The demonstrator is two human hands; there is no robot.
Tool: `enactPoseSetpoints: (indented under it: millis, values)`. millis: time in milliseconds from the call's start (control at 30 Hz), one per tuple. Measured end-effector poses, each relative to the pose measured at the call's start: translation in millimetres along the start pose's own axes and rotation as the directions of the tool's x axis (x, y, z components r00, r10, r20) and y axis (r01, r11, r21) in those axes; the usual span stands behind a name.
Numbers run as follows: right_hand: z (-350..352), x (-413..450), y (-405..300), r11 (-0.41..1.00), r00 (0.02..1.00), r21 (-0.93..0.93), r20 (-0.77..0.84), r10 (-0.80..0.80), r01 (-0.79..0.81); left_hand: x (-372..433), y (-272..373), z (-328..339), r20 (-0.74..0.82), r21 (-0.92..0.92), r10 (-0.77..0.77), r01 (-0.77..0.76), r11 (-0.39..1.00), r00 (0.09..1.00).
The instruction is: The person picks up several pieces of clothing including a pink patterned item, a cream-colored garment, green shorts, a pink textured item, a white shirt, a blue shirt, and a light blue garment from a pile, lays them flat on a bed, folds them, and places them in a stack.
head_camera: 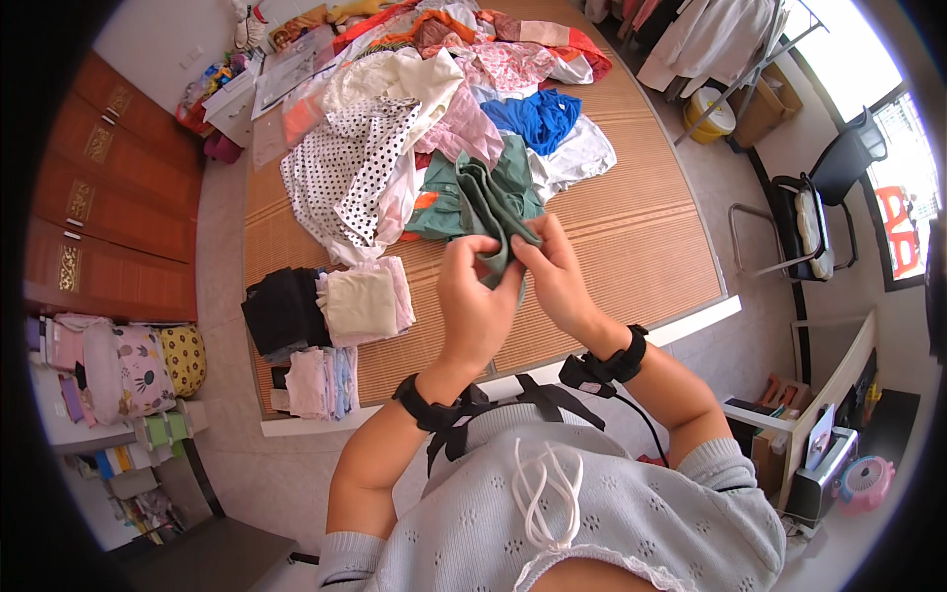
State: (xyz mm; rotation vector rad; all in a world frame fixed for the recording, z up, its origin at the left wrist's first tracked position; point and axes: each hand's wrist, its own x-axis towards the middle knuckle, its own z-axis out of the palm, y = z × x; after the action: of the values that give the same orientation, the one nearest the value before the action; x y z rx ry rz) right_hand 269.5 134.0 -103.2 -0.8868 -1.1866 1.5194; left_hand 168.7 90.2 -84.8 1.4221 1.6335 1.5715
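A dark green garment (492,200), partly folded, hangs between my hands above the bed's bamboo mat. My left hand (477,296) grips its lower left edge, and my right hand (551,266) pinches its right edge close beside. Just behind it lies another green piece (436,207) with an orange patch; whether the two are joined I cannot tell. To the left is a white cloth with black dots (348,166). A blue garment (540,118) rests further back on a white one (581,159). Folded stacks stand front left: black clothes (285,307), cream cloth (361,302) and pastel pieces (322,381).
A large heap of loose clothes (510,63) covers the back of the bamboo mat (629,244). A white bed edge (695,322) runs along the front. Beyond the right side stand a black chair (814,207) and a clothes rack (747,81); a wooden wardrobe (118,200) is at left.
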Motion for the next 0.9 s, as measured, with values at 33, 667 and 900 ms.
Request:
enactPoseSetpoints:
  millis: [33, 667, 900]
  values:
    - [0, -3, 0, 1.000, 1.000, -0.002, -0.001, 0.002, -0.002, -3, 8, 3, 0.032, 0.032, 0.024, -0.025, 0.999, 0.999]
    - [-55, 18, -26, 0.986, 0.914, -0.168, 0.403, 0.049, 0.022, 65, -93, -79, 0.701, 0.003, -0.186, 0.257, 0.966, 0.689]
    - [-94, 78, 8, 0.993, 0.962, -0.121, 0.273, 0.029, 0.005, 92, -92, -39, 0.347, -0.073, 0.090, -0.069, 0.995, 0.934]
